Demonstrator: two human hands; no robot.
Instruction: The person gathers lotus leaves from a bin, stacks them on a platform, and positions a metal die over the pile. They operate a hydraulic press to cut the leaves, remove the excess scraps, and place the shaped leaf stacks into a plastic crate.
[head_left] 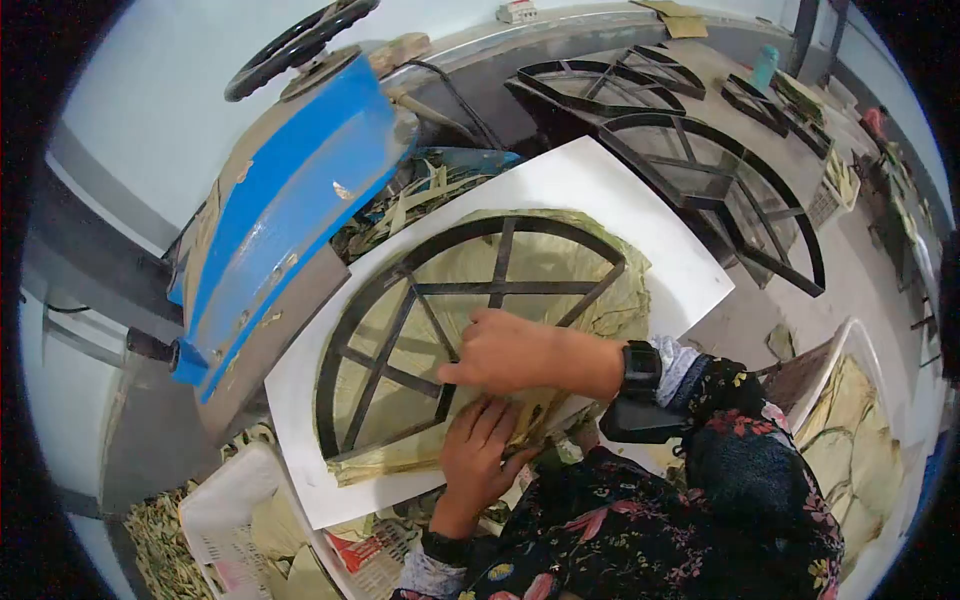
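Folded closed, the fingers of the right hand (505,352) rest over the middle of the black frame (497,288), where its bars meet; whether they pinch a bar is hidden from view. The left hand (478,452) lies palm down just nearer, its fingers nearly straight and close together, its thumb apart toward the right, touching the near edge of the leaves (420,415) and grasping nothing that can be seen.

The frame lies flat on those broad, pale green leaves, with a curved outer rim and straight bars crossing inside. The leaves extend past the rim at the far and right sides, and under them is a white board (672,262) set at a slant.

Beyond the board's far left edge are cut leaf strips (435,192). To the left stands a blue machine (290,200) with a black handwheel (300,45) at its far end. On the far right, more black frames (735,190) lie on the grey surface (715,325), and a turquoise bottle (765,67) stands among them.

At the near right, a white-rimmed basket (835,350) holds large leaves. At the near left, a white crate (215,500) also holds leaves, with a heap of leaf scraps (160,540) to its left.
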